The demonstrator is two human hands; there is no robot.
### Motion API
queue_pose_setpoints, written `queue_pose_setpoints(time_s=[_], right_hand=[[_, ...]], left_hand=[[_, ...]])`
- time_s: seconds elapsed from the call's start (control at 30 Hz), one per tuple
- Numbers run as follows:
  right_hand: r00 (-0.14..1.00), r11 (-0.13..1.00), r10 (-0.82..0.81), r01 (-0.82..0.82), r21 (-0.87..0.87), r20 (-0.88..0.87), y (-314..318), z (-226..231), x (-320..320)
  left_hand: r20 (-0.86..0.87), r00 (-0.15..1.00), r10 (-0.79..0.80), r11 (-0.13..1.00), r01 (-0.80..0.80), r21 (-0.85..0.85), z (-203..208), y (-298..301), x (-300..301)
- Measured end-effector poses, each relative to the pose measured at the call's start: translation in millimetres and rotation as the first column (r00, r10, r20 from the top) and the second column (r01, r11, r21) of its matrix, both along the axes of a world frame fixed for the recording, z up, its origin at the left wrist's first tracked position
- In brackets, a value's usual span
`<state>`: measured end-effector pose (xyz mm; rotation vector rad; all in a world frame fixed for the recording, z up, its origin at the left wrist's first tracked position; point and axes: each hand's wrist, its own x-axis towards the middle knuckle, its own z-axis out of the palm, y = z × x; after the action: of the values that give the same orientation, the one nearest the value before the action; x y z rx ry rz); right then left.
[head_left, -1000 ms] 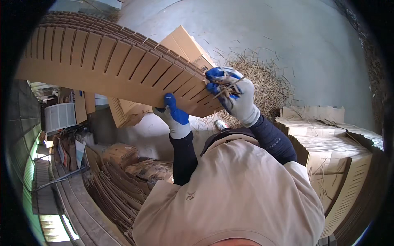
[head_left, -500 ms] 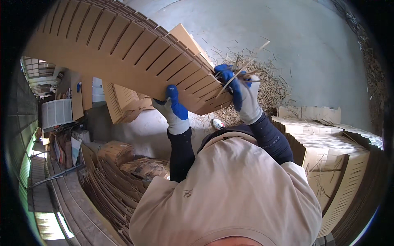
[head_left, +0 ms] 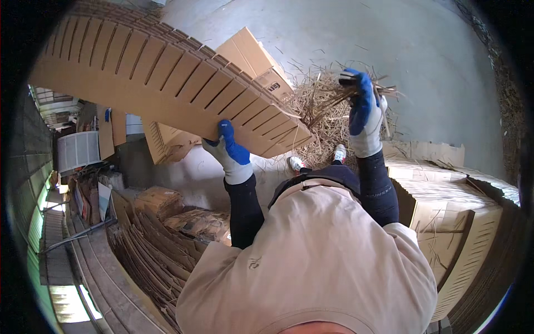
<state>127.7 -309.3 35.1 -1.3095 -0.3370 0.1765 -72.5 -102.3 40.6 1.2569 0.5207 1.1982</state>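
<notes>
A long stack of slotted cardboard sheets stretches from the upper left to the middle, with a row of narrow cuts along its far edge. My left hand, in a white and blue glove, grips its near edge close to the right end. Apart from the stack, to its right, my right hand is closed around a bunch of thin cardboard strips. The strips stick out on both sides of the glove. Under that hand a heap of similar scrap strips lies on the floor.
Beyond the stack stands a cardboard box. Bundled slotted sheets are piled at my right. More cardboard leans at the lower left, near a brown carton. Loose strips are scattered on the grey floor.
My right hand has moved away from the stack's end, up and to the right, carrying strips with it. The stack has dipped slightly left, and my left hand keeps its hold.
</notes>
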Motion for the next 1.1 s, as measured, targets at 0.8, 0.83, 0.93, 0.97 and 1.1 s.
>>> queue_pose_setpoints(time_s=[0.8, 0.83, 0.93, 0.97, 1.1], right_hand=[[0.983, 0.974, 0.175, -0.181, 0.133, 0.053, 26, 16, -12], [0.976, 0.969, 0.214, -0.218, 0.114, 0.046, 24, 19, -11], [0.905, 0.923, 0.369, -0.383, 0.027, 0.214, 27, 25, -18], [0.91, 0.938, 0.316, -0.341, 0.054, 0.269, 31, 38, -26], [0.808, 0.852, 0.47, -0.52, 0.055, 0.354, 23, 37, -20]], left_hand=[[0.157, 0.987, -0.035, 0.995, 0.05, -0.092, 23, -7, 6], [0.131, 0.991, -0.03, 0.996, 0.041, -0.08, 20, -5, 5], [0.067, 0.996, -0.061, 0.997, 0.064, -0.052, 12, 4, -1], [0.059, 0.994, -0.096, 0.994, 0.099, -0.048, 12, 6, -4], [0.123, 0.977, -0.172, 0.981, 0.181, -0.066, 15, 12, -8]])
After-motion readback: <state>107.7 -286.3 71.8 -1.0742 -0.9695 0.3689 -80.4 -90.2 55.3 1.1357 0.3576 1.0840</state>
